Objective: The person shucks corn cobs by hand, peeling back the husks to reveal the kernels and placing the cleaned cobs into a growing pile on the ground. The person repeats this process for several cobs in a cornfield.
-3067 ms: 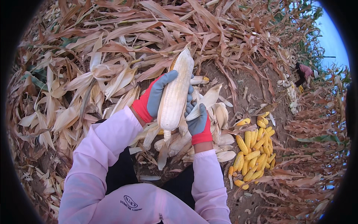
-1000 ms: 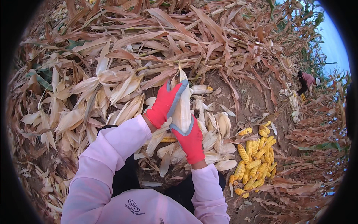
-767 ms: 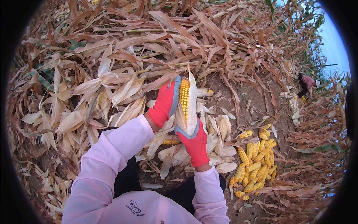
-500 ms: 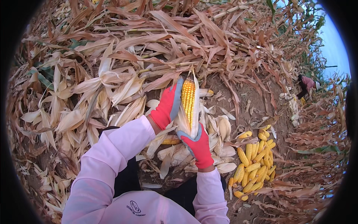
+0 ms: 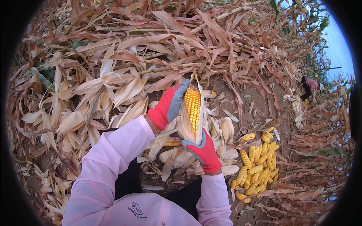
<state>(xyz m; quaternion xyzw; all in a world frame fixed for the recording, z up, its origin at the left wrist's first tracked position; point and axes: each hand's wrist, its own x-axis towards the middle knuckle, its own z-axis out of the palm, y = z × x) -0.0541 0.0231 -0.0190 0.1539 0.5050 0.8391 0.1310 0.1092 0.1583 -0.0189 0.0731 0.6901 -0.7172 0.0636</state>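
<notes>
My right hand (image 5: 204,152) grips the corn (image 5: 192,105) low; my left hand (image 5: 167,105), clasping its side, should peel husk (image 5: 186,127) basewards.

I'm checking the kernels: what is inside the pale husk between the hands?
Inside the husk is an ear of corn, yellow kernels bare on the side toward the camera; husk hides its lower end and back.

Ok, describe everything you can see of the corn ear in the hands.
The corn ear shows close rows of yellow kernels along its front, with dry, papery, pale husk parted to both sides and closed over its base. Its tip points away from the wearer, leaning slightly left. The left grip lies along its upper left side; the right grip holds the base. Its back is hidden.
</notes>
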